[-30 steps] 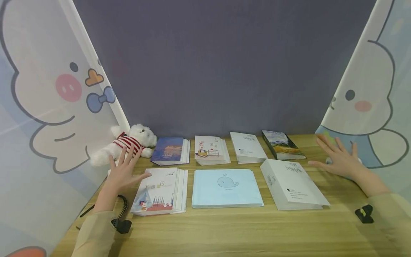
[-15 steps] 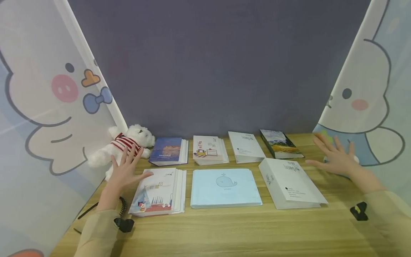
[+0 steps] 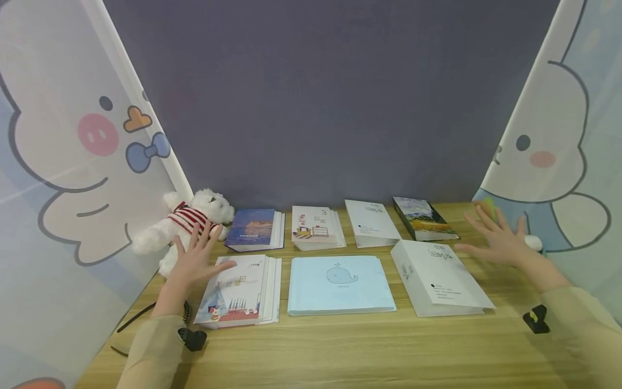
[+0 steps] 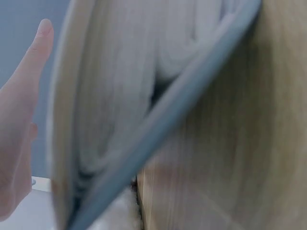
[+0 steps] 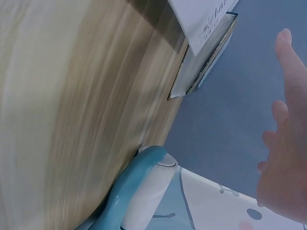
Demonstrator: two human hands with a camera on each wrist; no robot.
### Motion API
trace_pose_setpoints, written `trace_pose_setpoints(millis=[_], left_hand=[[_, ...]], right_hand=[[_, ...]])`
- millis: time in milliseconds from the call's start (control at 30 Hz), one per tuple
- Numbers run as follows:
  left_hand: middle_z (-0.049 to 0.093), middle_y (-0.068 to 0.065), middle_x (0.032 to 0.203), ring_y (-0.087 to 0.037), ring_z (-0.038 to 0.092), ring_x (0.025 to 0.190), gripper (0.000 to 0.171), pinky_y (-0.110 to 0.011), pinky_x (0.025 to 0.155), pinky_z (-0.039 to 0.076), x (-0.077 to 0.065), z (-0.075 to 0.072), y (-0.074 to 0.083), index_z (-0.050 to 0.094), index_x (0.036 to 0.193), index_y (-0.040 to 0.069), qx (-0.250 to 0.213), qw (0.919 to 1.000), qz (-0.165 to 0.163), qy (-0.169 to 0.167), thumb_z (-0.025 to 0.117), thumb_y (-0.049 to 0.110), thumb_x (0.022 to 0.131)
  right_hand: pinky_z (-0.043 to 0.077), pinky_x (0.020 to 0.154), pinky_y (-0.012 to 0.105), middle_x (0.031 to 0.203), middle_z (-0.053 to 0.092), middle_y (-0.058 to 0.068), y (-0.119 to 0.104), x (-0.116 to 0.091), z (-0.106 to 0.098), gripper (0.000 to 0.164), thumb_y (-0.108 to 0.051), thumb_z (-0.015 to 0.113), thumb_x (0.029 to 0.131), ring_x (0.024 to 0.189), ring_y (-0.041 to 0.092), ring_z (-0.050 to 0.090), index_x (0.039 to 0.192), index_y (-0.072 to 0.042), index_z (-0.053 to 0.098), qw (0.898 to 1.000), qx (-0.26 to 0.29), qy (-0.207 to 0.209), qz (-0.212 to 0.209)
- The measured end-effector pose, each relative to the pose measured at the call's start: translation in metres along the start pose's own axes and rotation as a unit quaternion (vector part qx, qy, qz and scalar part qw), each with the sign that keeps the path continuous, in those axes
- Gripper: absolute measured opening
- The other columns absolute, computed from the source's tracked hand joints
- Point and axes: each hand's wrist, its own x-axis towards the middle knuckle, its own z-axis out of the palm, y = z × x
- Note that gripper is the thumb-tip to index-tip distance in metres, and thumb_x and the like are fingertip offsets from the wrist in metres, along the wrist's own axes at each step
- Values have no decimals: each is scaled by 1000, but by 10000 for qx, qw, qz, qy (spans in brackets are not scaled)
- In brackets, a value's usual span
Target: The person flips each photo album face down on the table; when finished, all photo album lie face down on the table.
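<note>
In the head view my left hand (image 3: 194, 262), fingers spread, hovers beside a white album with a tent drawing (image 3: 233, 289). It holds nothing, and the left wrist view shows the pages of an album (image 4: 120, 86) close up near the thumb. My right hand (image 3: 502, 243) is also spread and holds nothing, right of a thick white album (image 3: 444, 275) whose covers stand apart. Between them lies a light blue whale album (image 3: 342, 286). Behind are a blue album (image 3: 251, 228), a white illustrated album (image 3: 317, 226), a plain white album (image 3: 371, 220) and a landscape-painting album (image 3: 424, 216).
A white plush bear (image 3: 191, 221) in a striped shirt leans at the back left. Black cables (image 3: 136, 316) lie near the left sleeve. A teal and white rounded object (image 5: 144, 187) stands by the right hand. Grey panel (image 3: 320, 97) behind, cartoon-printed panels on both sides.
Both hands have shifted slightly inward, the left to the right and the right to the left. The head view has turned a little. The albums have stayed in place.
</note>
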Motion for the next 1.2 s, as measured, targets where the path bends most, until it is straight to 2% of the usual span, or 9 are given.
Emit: trace_pose_setpoints(millis=[233,567,667,733,800,867,967,1100,1200], left_hand=[[-12,-6,158,-40,-6,143,101,-76,101,-9,2,1,2,-3,152,30,69,10000,-11,20,55,69,79],[-1,-16,158,-42,-1,143,98,-70,104,-14,11,-5,7,8,153,24,-151,9998,-24,-126,54,70,79],[6,-19,157,-40,2,143,94,-70,107,-7,18,-9,12,16,152,20,-253,9996,12,-157,54,67,81],[13,-22,155,-41,8,142,89,-69,109,0,23,-13,17,23,150,14,-353,9992,55,-162,56,63,83],[21,-25,152,-44,18,139,83,-66,110,11,28,-16,23,31,147,9,-460,9988,110,-151,57,58,86],[27,-26,149,-46,26,135,76,-63,108,21,34,-19,31,37,144,6,-559,9982,187,-124,57,53,88],[33,-26,146,-47,35,129,68,-61,104,32,43,-21,44,43,140,4,-730,9968,329,-48,59,47,89],[38,-24,144,-46,39,128,59,-59,103,35,56,-17,63,46,137,3,-1162,9923,396,-132,58,40,92],[45,-22,140,-42,44,126,53,-56,102,38,65,-9,75,48,136,4,-1568,9864,402,-271,56,36,94]], right_hand=[[-29,93,69,157,-6,16,-3,4,0,91,-56,59,85,140,30,-26,152,-18,10,9998,173,-2,-94],[-19,95,76,156,-2,19,-6,6,-5,89,-53,59,85,142,36,-18,151,-14,15,9995,166,1,-261],[-12,97,77,154,12,25,-5,11,-7,81,-50,61,86,142,43,-3,148,-8,28,9991,181,125,-351],[-2,97,79,149,25,28,-5,15,-8,73,-45,62,87,138,48,15,142,-4,37,9984,165,276,-464],[14,97,78,141,36,29,-4,19,-9,65,-38,64,87,125,52,36,135,1,45,9970,121,436,-620],[29,92,74,135,42,30,-3,21,-10,58,-32,65,87,113,53,47,130,4,50,9958,111,528,-736],[41,84,67,131,45,32,-4,24,-12,52,-27,65,88,105,54,52,127,6,52,9951,212,513,-818],[42,87,65,128,49,32,-5,27,-13,46,-22,63,90,108,54,50,125,5,54,9945,485,465,-806],[46,82,62,122,55,32,-6,31,-10,42,-18,62,90,101,49,57,124,6,55,9935,610,516,-807]])
